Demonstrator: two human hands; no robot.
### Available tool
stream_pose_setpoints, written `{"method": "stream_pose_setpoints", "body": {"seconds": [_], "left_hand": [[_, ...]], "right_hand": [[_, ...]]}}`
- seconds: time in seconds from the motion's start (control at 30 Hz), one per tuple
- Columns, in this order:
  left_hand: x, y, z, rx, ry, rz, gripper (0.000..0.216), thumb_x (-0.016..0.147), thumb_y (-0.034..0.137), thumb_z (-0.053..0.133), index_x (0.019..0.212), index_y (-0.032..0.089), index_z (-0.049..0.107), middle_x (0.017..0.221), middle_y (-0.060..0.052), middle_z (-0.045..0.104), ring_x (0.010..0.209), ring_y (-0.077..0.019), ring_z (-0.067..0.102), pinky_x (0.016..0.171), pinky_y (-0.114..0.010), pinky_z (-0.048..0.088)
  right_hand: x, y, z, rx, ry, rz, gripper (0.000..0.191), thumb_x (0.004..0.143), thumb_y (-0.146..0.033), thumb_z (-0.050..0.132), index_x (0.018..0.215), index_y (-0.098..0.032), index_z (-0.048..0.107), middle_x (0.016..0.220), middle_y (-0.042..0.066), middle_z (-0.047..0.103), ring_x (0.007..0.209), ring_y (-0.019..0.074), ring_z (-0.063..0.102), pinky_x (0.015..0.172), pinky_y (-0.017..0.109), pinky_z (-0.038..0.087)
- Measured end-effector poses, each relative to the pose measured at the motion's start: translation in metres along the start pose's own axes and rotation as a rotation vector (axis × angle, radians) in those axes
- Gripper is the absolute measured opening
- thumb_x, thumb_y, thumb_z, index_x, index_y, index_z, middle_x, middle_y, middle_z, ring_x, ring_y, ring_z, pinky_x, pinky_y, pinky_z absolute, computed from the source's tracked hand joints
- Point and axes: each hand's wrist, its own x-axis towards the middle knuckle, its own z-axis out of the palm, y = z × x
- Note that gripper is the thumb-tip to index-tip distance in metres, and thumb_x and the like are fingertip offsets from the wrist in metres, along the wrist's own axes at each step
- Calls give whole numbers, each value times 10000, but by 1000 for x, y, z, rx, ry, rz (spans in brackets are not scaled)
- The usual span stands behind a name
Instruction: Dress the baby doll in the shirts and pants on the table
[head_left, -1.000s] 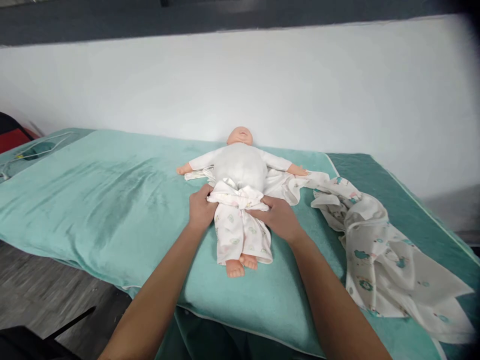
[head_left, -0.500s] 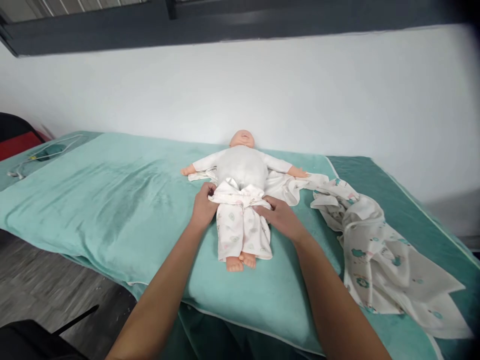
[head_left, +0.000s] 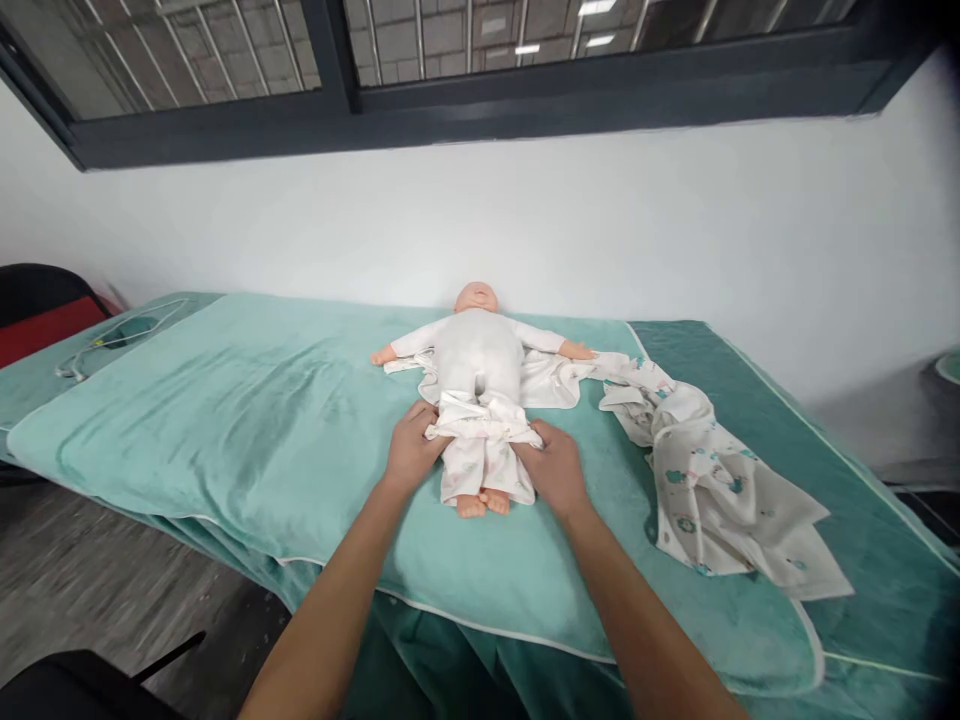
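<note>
A baby doll [head_left: 480, 350] lies on its back, head toward the wall and arms spread, its torso covered in white cloth. White printed baby pants [head_left: 487, 465] are bunched around its legs, with the waistband below the hips and the bare feet sticking out at the hems. My left hand [head_left: 415, 440] pinches the waistband at the left side. At the right side my right hand [head_left: 553, 462] grips the same waistband, thumb on top. Under and beside the doll's right-hand arm spreads a white garment [head_left: 555, 380].
A printed white cloth [head_left: 712, 490] lies crumpled at the right. The teal mat [head_left: 247, 400] covers the bed, with a white cord [head_left: 120, 335] at its far left end. Behind stand a white wall [head_left: 337, 230] and a barred window. A black chair [head_left: 75, 685] is at lower left.
Both hands have drawn the waistband down from the doll's hips toward its feet, baring the crotch of the white torso. The camera view has tilted up, showing more window.
</note>
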Motion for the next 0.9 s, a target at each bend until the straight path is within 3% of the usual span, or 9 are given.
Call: {"method": "stream_pose_setpoints", "body": {"seconds": [0.1, 0.2, 0.27, 0.37, 0.43, 0.5, 0.6, 0.73, 0.9], "left_hand": [[-2, 1, 1, 51, -4, 8, 265, 838, 311, 638, 668, 202, 468, 724, 21, 486, 702, -145, 479, 681, -277, 380], [-6, 2, -1, 2, -3, -29, 137, 848, 311, 633, 894, 203, 563, 898, -13, 579, 846, -169, 547, 802, -306, 436], [-12, 2, -5, -75, -36, -37, 329, 847, 370, 656, 1116, 210, 557, 1089, -55, 578, 1021, -202, 564, 924, -350, 454], [-27, 0, -14, -159, -233, 24, 832, 754, 559, 739, 1426, 226, 379, 1365, -133, 437, 1315, -297, 443, 1121, -464, 372], [-37, -2, -19, -149, -376, 67, 1159, 618, 663, 802, 1528, 235, 226, 1499, -181, 285, 1447, -371, 289, 1191, -539, 279], [-46, -3, -21, -88, -454, 81, 1328, 502, 685, 851, 1555, 257, 165, 1564, -200, 163, 1499, -418, 174, 1205, -592, 235], [-51, -1, -18, 9, -429, 98, 1324, 491, 633, 884, 1552, 274, 178, 1572, -203, 156, 1499, -424, 180, 1193, -615, 249], [-49, 5, -10, 107, -307, 198, 1147, 578, 532, 880, 1512, 248, 278, 1504, -190, 292, 1429, -387, 312, 1171, -574, 308], [-47, 4, -7, 181, -246, 278, 1022, 613, 449, 859, 1467, 216, 348, 1373, -170, 425, 1302, -358, 426, 1110, -540, 373]], "right_hand": [[-4, -1, 2, 26, 3, 27, 268, 807, -409, 549, 635, -223, 460, 611, -34, 464, 658, 167, 458, 604, 280, 359], [-5, -5, -7, 58, -122, 10, 250, 809, -453, 602, 777, -206, 593, 751, -14, 605, 750, 192, 557, 668, 293, 441], [-7, -8, -19, 86, -275, -5, 365, 792, -500, 667, 995, -199, 634, 953, 27, 676, 897, 233, 611, 783, 339, 494], [-15, -9, -35, 80, -494, -44, 844, 656, -545, 817, 1355, -197, 495, 1341, 132, 583, 1215, 328, 549, 1008, 451, 455], [-23, -10, -39, 5, -551, -76, 1120, 532, -557, 890, 1469, -210, 383, 1485, 171, 454, 1359, 383, 433, 1107, 507, 370], [-31, -10, -36, -86, -521, -89, 1224, 462, -573, 911, 1489, -213, 354, 1506, 186, 414, 1402, 414, 370, 1141, 547, 307], [-39, -13, -23, -145, -394, -68, 1182, 433, -582, 915, 1425, -186, 408, 1421, 187, 480, 1350, 415, 419, 1127, 567, 305], [-43, -16, -10, -75, -251, -58, 858, 563, -545, 865, 1252, -182, 505, 1238, 133, 578, 1179, 333, 542, 1003, 480, 435], [-45, -18, -9, -83, -205, -102, 673, 589, -528, 857, 1072, -193, 528, 1062, 73, 577, 1023, 278, 566, 915, 436, 468]]}}
